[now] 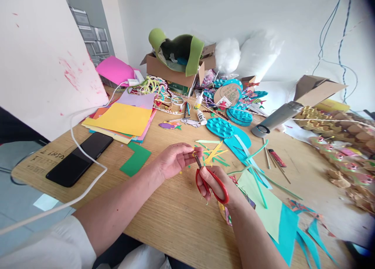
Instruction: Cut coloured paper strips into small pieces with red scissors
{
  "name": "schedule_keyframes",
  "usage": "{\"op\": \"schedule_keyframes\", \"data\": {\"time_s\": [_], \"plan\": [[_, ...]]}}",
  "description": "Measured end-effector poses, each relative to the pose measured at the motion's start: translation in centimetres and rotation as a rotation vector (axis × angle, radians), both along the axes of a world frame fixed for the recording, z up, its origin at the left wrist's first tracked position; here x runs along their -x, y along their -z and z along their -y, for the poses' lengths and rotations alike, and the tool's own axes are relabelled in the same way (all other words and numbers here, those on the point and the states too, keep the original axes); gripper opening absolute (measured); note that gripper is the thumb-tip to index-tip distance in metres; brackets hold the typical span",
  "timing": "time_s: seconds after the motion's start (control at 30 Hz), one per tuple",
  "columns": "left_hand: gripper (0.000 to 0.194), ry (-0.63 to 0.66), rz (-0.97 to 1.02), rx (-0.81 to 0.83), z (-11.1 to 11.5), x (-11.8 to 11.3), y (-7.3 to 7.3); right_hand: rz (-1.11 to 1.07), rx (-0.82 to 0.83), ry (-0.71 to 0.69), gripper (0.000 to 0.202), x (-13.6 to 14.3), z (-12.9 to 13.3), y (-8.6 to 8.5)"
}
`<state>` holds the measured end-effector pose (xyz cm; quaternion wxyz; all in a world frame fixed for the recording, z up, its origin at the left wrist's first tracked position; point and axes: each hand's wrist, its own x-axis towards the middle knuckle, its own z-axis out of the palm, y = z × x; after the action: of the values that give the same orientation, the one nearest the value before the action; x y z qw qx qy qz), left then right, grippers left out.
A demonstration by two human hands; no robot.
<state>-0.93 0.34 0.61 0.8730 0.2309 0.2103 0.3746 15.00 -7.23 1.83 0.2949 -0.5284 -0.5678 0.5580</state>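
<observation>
**Scissors and Yellow Scrap Were Held Close Over the Table**

At the bottom of the frame, the near edge of the table (175, 230) ran slantwise from the lower left toward the lower centre, with both forearms reaching over it. Plain wood grain lay between that edge and the hands.

Just right of the frame's centre, the right hand (210, 178) had its fingers clamped on the red-handled scissors (224, 187), blades pointing up and to the left. Beside the blade tips, the left hand (175, 159) pinched a small yellow scrap (194, 154), fingertips together; whether blade and scrap touched could not be told.

Room to move was tighter at the sides. On the left, a black phone (79, 159) lay near the table's edge, a white cable (93, 160) crossing it, and a green paper piece (136, 159) sat near the left wrist. On the right, a pale green sheet (265, 200) reached close to the right forearm.

Just past the hands, yellow strips (214, 151) lay scattered. Farther back, a metal flask (275, 120) lay at right, and a cardboard box (170, 70) stood before the wall (219, 11) at upper centre.
</observation>
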Motion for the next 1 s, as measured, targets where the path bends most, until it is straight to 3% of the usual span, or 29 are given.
{"op": "schedule_keyframes", "data": {"time_s": [0.13,0.2,0.3,0.37,0.63,1.0], "plan": [[0.004,-0.123,0.0,0.03,-0.3,-0.2,0.5,-0.012,-0.069,0.002,0.052,0.1,0.0,0.0],[0.005,-0.162,0.012,0.038,-0.3,-0.2,0.6,0.031,-0.2,0.193,0.049,0.1,0.0,0.1],[0.005,-0.17,0.025,0.055,-0.3,-0.3,0.3,0.166,-0.443,0.598,0.037,0.2,-0.2,0.4],[0.006,-0.164,0.023,0.064,-0.1,-0.3,0.1,0.197,-0.557,0.713,0.029,0.2,-0.4,0.7],[0.004,-0.093,-0.045,-0.055,0.4,-0.5,-0.1,0.245,-0.524,0.545,0.015,0.7,-0.7,0.9],[0.007,-0.077,-0.107,-0.119,0.6,-0.6,-0.3,0.226,-0.468,0.449,0.013,0.9,-0.8,0.7]]}}
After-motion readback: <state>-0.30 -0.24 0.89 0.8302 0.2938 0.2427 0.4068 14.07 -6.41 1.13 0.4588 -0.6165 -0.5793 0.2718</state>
